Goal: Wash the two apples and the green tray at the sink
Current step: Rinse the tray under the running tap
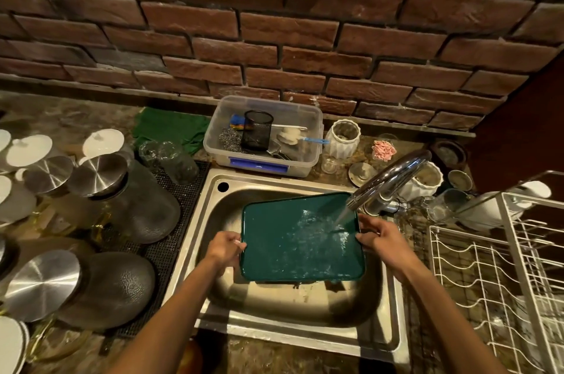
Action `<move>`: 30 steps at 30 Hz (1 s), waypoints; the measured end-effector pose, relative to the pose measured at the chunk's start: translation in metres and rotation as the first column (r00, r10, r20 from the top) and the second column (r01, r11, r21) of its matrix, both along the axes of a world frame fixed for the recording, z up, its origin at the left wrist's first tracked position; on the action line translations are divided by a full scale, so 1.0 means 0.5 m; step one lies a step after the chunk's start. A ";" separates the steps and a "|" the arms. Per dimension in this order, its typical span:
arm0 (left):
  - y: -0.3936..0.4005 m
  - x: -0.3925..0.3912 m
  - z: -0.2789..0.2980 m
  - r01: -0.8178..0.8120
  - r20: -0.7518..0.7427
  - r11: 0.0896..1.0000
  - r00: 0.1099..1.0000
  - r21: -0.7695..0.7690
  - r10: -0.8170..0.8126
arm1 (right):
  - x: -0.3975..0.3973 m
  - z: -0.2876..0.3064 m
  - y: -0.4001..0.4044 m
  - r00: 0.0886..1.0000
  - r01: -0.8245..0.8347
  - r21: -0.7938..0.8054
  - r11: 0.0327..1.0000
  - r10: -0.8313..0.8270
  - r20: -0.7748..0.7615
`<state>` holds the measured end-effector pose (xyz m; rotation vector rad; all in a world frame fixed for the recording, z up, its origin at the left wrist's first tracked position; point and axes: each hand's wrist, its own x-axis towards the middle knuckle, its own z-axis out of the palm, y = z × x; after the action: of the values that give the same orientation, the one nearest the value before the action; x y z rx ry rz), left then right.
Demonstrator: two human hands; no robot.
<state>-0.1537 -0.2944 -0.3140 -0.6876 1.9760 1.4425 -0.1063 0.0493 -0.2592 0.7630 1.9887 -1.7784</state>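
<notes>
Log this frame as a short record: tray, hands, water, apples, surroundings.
tray: flat dark green rectangular tray, held over the steel sink
left hand: grip on the tray's left edge
right hand: grip on the tray's right edge
water: running from the chrome tap onto the tray's right part
apples: none clearly visible
right of sink: white wire dish rack
</notes>
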 end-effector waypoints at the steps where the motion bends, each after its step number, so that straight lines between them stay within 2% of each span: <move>1: 0.004 0.005 -0.002 0.018 0.025 1.000 1.000 0.009 -0.018 | -0.003 0.006 0.005 1.000 -0.022 0.024 0.999 0.022 0.014; 4: 0.003 0.013 -0.001 0.070 0.089 0.997 0.993 0.036 -0.073 | -0.004 0.002 0.017 0.994 -0.075 0.063 0.995 0.069 0.088; 7: -0.017 0.009 0.003 0.126 0.105 0.991 0.986 0.048 -0.131 | 0.006 -0.030 0.018 0.985 -0.032 0.071 0.997 0.019 0.174; 13: -0.049 -0.005 0.021 0.122 0.036 0.987 0.991 0.108 -0.126 | 0.045 -0.091 -0.028 0.959 0.057 0.033 0.998 -0.064 0.275; 20: -0.045 0.007 0.025 0.016 -0.014 0.999 1.000 0.041 -0.015 | 0.053 -0.090 -0.069 0.964 0.193 -0.064 0.979 -0.177 0.198; 24: -0.041 0.023 0.001 -0.015 0.010 0.999 1.000 -0.047 0.016 | 0.050 -0.063 -0.054 0.982 0.145 0.009 0.989 -0.145 0.122; 28: -0.022 0.045 -0.009 -0.043 0.050 0.999 0.998 0.004 0.042 | 0.042 -0.039 -0.029 0.991 0.081 0.090 0.993 -0.090 0.096; 30: -0.018 0.052 -0.010 -0.010 0.107 0.999 0.994 0.042 0.005 | 0.041 -0.029 -0.020 0.990 0.056 0.122 0.991 -0.071 0.120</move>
<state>-0.1274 -0.3032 -0.3188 -0.7388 1.8580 1.4182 -0.0856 0.0391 -0.2740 0.9604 2.0218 -1.6166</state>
